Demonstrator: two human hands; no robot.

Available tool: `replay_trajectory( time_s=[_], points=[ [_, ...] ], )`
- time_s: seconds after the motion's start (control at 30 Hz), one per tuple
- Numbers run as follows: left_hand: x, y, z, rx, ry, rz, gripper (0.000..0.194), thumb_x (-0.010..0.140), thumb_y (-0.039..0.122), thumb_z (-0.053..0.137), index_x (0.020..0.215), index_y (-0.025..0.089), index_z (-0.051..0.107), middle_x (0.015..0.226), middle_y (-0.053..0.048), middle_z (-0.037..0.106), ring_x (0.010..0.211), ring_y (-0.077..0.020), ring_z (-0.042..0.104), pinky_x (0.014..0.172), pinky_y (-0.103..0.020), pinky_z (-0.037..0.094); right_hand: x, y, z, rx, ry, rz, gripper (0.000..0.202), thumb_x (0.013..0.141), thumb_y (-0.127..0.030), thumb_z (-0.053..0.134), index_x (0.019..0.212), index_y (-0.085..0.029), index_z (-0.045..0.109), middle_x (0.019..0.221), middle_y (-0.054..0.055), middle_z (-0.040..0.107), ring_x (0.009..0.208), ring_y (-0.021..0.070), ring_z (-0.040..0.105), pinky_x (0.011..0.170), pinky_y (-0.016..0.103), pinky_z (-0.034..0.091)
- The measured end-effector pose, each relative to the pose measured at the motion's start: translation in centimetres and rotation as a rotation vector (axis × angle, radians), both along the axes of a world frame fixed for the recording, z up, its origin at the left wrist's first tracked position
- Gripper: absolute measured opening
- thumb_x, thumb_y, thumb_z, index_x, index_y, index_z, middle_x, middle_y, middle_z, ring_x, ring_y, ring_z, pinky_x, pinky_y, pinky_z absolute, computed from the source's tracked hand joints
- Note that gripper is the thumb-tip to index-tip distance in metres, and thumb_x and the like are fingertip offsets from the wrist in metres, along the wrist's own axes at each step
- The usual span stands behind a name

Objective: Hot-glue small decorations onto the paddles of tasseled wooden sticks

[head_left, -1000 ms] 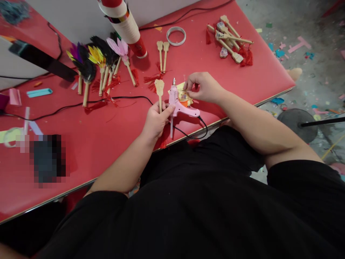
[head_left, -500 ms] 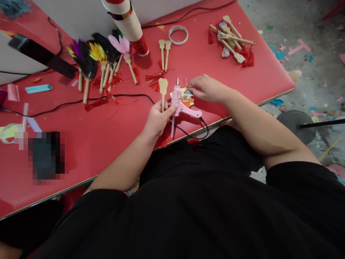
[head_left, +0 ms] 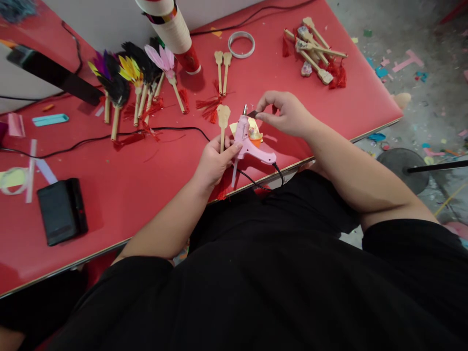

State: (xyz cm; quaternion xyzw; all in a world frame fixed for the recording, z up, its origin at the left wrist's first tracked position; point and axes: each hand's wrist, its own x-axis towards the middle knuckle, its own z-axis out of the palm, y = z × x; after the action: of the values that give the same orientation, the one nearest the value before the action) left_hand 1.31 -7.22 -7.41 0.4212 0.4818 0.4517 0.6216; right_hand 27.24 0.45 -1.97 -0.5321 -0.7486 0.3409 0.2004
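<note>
My left hand [head_left: 214, 163] is closed around two things at once. One is a pink hot glue gun [head_left: 241, 134], nozzle pointing away from me; the other is a wooden stick with a wide, bumpy-edged head [head_left: 223, 118], held upright beside it. A clear glue stick [head_left: 234, 175] pokes out of the gun's back end. My right hand [head_left: 283, 112] pinches a small, dark, flat piece [head_left: 252, 114] close to the nozzle; I cannot tell what it is or whether it touches. Beneath the gun are a small orange cup [head_left: 256, 142] and yellow paper [head_left: 234, 127].
Feathered sticks [head_left: 137, 83] lie at the back left, near stacked paper cups [head_left: 175, 36]. Two plain sticks [head_left: 223, 73], a tape roll [head_left: 241, 45] and a stick pile [head_left: 318, 51] are farther back. A black phone-like device [head_left: 60, 212] rests left. Cables cross the red table [head_left: 146, 180].
My right hand has shifted slightly away from me, bringing the flat piece nearer the nozzle; the piece now looks dark instead of pale. The glue gun has tipped a little to the right.
</note>
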Motion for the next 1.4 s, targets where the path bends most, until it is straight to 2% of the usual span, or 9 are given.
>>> replay_trajectory(
  time_s=[0.23, 0.43, 0.57, 0.67, 0.87, 1.03, 1.17, 1.27, 1.4],
  points=[
    [-0.1, -0.1, 0.0, -0.012, -0.036, -0.035, 0.083, 0.062, 0.059, 0.122, 0.086, 0.025, 0.05, 0.08, 0.005, 0.063, 0.059, -0.0077, 0.06, 0.048, -0.02, 0.047, -0.6, -0.6, 0.9, -0.003, 0.035, -0.089, 0.053, 0.105, -0.079, 0.084, 0.126, -0.031, 0.083, 0.133, 0.014, 0.086, 0.128, 0.0392, 0.074, 0.095, 0.051, 0.065],
    [-0.1, -0.3, -0.2, 0.017, -0.031, -0.048, 0.084, 0.059, 0.059, 0.123, 0.089, 0.025, 0.052, 0.083, 0.005, 0.066, 0.062, -0.0093, 0.065, 0.055, -0.023, 0.055, 0.0, 0.3, -0.2, 0.073, 0.083, -0.145, 0.045, 0.106, -0.072, 0.087, 0.117, -0.028, 0.084, 0.117, 0.014, 0.086, 0.118, 0.0384, 0.074, 0.096, 0.052, 0.062],
    [-0.1, -0.4, -0.3, -0.019, -0.034, -0.076, 0.086, 0.061, 0.059, 0.123, 0.09, 0.026, 0.049, 0.078, 0.006, 0.064, 0.064, -0.0111, 0.069, 0.06, -0.023, 0.058, 1.1, 1.7, -1.3, 0.158, 0.158, -0.248, 0.032, 0.11, -0.056, 0.085, 0.105, -0.025, 0.081, 0.101, 0.01, 0.081, 0.103, 0.0305, 0.073, 0.097, 0.049, 0.06],
    [-0.2, -0.3, -0.3, -0.049, -0.017, -0.062, 0.085, 0.063, 0.057, 0.121, 0.093, 0.027, 0.048, 0.077, 0.006, 0.065, 0.064, -0.0121, 0.07, 0.056, -0.021, 0.053, 1.6, 1.7, -0.7, 0.148, 0.232, -0.196, 0.025, 0.107, -0.05, 0.09, 0.103, -0.027, 0.082, 0.101, 0.009, 0.084, 0.102, 0.0309, 0.077, 0.097, 0.048, 0.062],
    [-0.4, 0.0, -0.2, -0.059, -0.043, -0.023, 0.083, 0.063, 0.057, 0.121, 0.095, 0.027, 0.051, 0.074, 0.006, 0.062, 0.057, -0.0106, 0.064, 0.042, -0.018, 0.031, 1.2, 0.6, 0.6, 0.044, 0.279, -0.229, 0.031, 0.099, -0.057, 0.102, 0.103, -0.03, 0.087, 0.097, 0.009, 0.089, 0.106, 0.0371, 0.085, 0.083, 0.049, 0.068],
    [-1.0, 0.6, -0.1, -0.026, -0.145, 0.135, 0.074, 0.064, 0.052, 0.12, 0.096, 0.026, 0.058, 0.067, 0.009, 0.057, 0.044, -0.0049, 0.042, 0.037, -0.02, 0.015, 1.6, 1.4, -1.2, -0.121, 0.412, -0.199, 0.029, 0.09, -0.043, 0.11, 0.094, -0.025, 0.087, 0.088, 0.005, 0.087, 0.088, 0.0249, 0.084, 0.071, 0.033, 0.065],
    [-1.7, 1.1, -0.2, -0.017, -0.193, 0.188, 0.067, 0.068, 0.052, 0.116, 0.092, 0.026, 0.06, 0.064, 0.008, 0.057, 0.044, -0.0051, 0.039, 0.036, -0.021, 0.015, 1.0, 1.6, -2.9, -0.272, 0.4, -0.139, 0.032, 0.082, -0.035, 0.113, 0.092, -0.022, 0.086, 0.08, 0.004, 0.085, 0.077, 0.0227, 0.081, 0.061, 0.029, 0.061],
    [-1.7, 1.2, -0.1, -0.045, -0.197, 0.19, 0.066, 0.065, 0.052, 0.117, 0.093, 0.025, 0.063, 0.064, 0.008, 0.055, 0.044, -0.0048, 0.039, 0.035, -0.021, 0.017, 0.1, 1.8, -4.2, -0.266, 0.303, -0.111, 0.03, 0.082, -0.032, 0.111, 0.089, -0.022, 0.084, 0.076, 0.004, 0.082, 0.076, 0.0251, 0.081, 0.066, 0.034, 0.065],
    [-1.3, 1.0, -0.1, -0.04, -0.172, 0.163, 0.071, 0.063, 0.053, 0.118, 0.097, 0.026, 0.063, 0.066, 0.008, 0.058, 0.044, -0.0058, 0.043, 0.035, -0.022, 0.014, 0.1, 2.4, -4.7, -0.023, 0.075, -0.092, 0.028, 0.084, -0.028, 0.108, 0.082, -0.025, 0.08, 0.083, 0.008, 0.082, 0.095, 0.0322, 0.083, 0.09, 0.046, 0.07]
  ],
)
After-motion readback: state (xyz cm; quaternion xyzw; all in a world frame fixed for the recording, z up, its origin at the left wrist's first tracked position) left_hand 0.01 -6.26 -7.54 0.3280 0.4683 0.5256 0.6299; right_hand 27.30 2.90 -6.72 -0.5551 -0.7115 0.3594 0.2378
